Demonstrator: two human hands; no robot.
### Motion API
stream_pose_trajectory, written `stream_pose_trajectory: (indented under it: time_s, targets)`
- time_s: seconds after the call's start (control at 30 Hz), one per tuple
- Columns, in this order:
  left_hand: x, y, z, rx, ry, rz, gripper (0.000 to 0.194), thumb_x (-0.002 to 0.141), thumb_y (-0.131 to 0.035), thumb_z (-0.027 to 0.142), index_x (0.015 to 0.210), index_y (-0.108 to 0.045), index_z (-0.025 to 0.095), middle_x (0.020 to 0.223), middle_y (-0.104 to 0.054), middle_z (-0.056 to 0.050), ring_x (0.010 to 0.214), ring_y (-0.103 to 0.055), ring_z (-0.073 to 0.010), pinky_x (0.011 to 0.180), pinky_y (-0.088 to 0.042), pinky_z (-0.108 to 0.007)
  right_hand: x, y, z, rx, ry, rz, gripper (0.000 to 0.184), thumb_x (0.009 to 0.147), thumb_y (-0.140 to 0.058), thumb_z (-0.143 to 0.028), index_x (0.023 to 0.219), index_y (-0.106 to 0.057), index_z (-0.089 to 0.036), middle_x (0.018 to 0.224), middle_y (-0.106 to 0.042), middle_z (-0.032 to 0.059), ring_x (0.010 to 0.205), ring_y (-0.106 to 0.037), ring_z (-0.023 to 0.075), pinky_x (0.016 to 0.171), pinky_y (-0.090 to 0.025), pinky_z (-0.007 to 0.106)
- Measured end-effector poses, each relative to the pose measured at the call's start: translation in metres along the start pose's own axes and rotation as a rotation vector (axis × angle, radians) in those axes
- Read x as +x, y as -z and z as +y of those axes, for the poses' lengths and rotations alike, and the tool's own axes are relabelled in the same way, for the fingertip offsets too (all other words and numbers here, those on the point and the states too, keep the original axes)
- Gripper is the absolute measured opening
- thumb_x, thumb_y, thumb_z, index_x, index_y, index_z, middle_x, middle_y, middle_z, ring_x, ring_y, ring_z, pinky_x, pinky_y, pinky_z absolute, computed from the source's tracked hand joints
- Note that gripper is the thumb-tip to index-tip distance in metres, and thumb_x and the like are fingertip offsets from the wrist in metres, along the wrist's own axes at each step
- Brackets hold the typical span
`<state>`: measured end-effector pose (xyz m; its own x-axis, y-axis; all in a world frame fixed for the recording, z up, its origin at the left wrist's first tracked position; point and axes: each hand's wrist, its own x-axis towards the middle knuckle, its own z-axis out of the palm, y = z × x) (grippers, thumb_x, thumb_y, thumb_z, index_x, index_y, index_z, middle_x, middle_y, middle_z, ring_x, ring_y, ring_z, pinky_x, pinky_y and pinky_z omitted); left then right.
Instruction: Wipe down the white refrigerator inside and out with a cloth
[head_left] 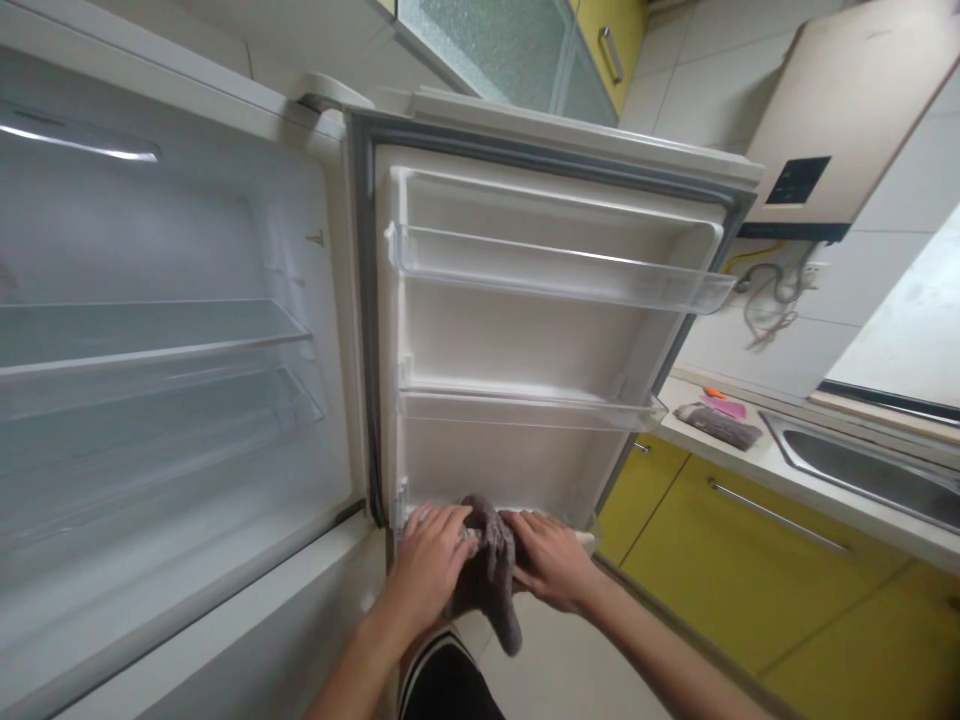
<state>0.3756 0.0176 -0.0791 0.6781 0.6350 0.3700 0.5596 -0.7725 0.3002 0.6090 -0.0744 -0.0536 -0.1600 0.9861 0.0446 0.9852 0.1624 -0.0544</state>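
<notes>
bright window [907, 310] at right; glint inside fridge [195, 250]; slight blur

1. Cloth [499, 590]: part hidden under and between the hands; folds soft, full outline unclear.
2. Left hand [435, 550] and right hand [551, 560]: grip on cloth unclear; forearms run out at bottom edge.
3. Low rack [597, 532]: middle hidden behind hands and cloth.
4. Leg [450, 680]: only part shows, cut by bottom edge.
5. Fridge [150, 240]: cut at left edge, as are its shelves [150, 325] and lamp [82, 138].
6. Heater [847, 110]: cut at top; marks on display [799, 182] too small to read.
7. Wall cabinet [592, 45]: cut at top.
8. Sink [870, 470], window [907, 320]: both cut at right edge.
9. Orange thing [714, 393] on counter: too small to tell.
</notes>
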Motion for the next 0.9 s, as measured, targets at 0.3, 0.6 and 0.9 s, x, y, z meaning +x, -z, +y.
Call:
stream_pose_trajectory:
  time_s: [0.3, 0.6, 0.9]
  targets:
    - [-0.071, -0.031, -0.075, -0.258, 0.345, 0.192, 0.063, 0.100, -0.028, 0.010, 0.161, -0.043, 0.017, 0.157, -0.060, -0.015, 0.145, -0.057, -0.0221, 0.122, -0.046, -0.044, 0.091, -0.013, -0.112, -0.028, 0.050, -0.122, 0.043, 0.096, -0.060, -0.046, 0.125, -0.063, -0.015, 0.118, -0.077, 0.0168, 0.099, -0.077, 0.0330, 0.078, -0.055, 0.037]
    - [-0.068, 0.014, -0.068, -0.071, 0.340, 0.075, 0.063, 0.094, -0.032, 0.004, 0.148, -0.059, 0.023, 0.149, -0.066, -0.010, 0.139, -0.061, -0.0244, 0.119, -0.048, -0.048, 0.062, -0.011, -0.072, -0.038, 0.031, -0.177, 0.032, 0.100, -0.059, -0.042, 0.119, -0.073, -0.021, 0.105, -0.081, 0.0144, 0.095, -0.079, 0.0329, 0.076, -0.052, 0.035]
    - [-0.066, -0.008, -0.080, -0.302, 0.291, 0.140, 0.042, 0.103, -0.038, 0.025, 0.141, -0.057, 0.024, 0.140, -0.072, -0.011, 0.132, -0.067, -0.0246, 0.115, -0.052, -0.047, -0.020, 0.012, 0.036, -0.124, -0.189, -0.282, 0.032, 0.092, -0.074, -0.046, 0.108, -0.078, -0.019, 0.113, -0.079, 0.0168, 0.103, -0.077, 0.0344, 0.081, -0.054, 0.037]
